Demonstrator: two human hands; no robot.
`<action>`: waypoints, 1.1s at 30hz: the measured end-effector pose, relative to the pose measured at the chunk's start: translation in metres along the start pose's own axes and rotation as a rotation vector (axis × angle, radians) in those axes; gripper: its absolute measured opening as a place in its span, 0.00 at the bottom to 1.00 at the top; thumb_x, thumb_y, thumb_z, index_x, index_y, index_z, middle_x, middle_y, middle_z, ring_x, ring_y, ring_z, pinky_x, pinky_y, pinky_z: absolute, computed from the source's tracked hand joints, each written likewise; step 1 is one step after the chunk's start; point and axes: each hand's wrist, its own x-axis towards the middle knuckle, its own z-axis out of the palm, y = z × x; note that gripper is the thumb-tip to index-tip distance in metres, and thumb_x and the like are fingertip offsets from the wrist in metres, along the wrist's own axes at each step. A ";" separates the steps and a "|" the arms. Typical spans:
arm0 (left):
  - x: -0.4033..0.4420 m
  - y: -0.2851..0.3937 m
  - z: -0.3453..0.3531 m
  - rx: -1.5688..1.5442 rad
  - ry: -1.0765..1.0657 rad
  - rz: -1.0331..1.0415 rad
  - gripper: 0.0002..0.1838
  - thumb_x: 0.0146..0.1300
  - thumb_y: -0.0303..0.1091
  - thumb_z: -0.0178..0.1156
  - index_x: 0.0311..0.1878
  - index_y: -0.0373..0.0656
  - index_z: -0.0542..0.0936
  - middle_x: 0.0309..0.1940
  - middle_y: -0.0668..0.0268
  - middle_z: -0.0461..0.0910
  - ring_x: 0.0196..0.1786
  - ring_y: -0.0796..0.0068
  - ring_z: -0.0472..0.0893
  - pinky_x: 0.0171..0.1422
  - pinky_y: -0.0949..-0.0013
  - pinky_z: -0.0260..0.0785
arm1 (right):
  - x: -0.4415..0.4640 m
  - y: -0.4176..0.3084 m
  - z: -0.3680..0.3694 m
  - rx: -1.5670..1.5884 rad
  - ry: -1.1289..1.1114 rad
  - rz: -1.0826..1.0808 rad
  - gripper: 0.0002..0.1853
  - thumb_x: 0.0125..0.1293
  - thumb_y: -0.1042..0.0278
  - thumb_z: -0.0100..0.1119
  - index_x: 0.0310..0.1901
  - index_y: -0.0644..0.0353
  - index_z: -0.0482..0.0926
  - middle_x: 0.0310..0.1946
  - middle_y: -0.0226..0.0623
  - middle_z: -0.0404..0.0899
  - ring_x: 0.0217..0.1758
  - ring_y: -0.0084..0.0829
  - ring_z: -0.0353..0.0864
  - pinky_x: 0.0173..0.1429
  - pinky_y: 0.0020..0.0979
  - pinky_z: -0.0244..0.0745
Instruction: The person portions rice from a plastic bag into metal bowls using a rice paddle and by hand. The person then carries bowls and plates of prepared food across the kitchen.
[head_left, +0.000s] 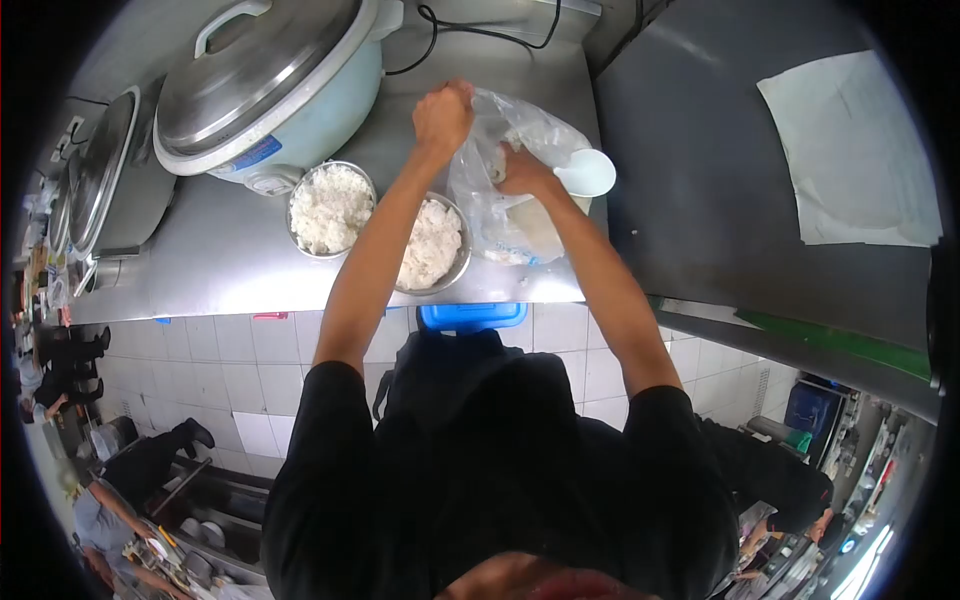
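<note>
My left grip (443,118) is closed in a fist, pinching the rim of the clear plastic bag (472,205), which lies along the right edge of the worktop (220,240). My right grip (523,170) is at the bag's opening; I cannot tell how its fingertips stand. A white cup (588,174) is beside that wrist. Toward the near edge, left of the bag, stand a nearer rice bowl (463,262) and a farther rice bowl (293,228).
</note>
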 end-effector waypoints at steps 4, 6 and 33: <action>-0.009 -0.019 -0.008 -0.065 -0.041 0.082 0.10 0.63 0.39 0.56 0.44 0.48 0.79 0.41 0.52 0.80 0.42 0.47 0.81 0.46 0.51 0.73 | 0.013 -0.027 0.017 -0.382 -0.137 0.158 0.41 0.51 0.61 0.66 0.67 0.52 0.58 0.58 0.59 0.65 0.58 0.54 0.73 0.61 0.46 0.71; -0.014 -0.023 -0.016 -0.077 -0.055 0.097 0.14 0.62 0.41 0.57 0.48 0.48 0.77 0.43 0.52 0.79 0.41 0.46 0.80 0.46 0.50 0.73 | 0.019 -0.028 0.017 -0.351 -0.142 0.197 0.41 0.50 0.63 0.66 0.67 0.49 0.59 0.59 0.59 0.64 0.58 0.56 0.73 0.60 0.47 0.71; -0.263 -0.122 -0.107 -0.868 -0.380 -0.702 0.26 0.68 0.46 0.57 0.62 0.43 0.64 0.42 0.56 0.78 0.36 0.71 0.81 0.40 0.73 0.71 | -0.058 -0.130 -0.068 0.441 -0.230 -0.272 0.17 0.52 0.64 0.66 0.45 0.57 0.79 0.37 0.31 0.80 0.40 0.24 0.78 0.47 0.27 0.75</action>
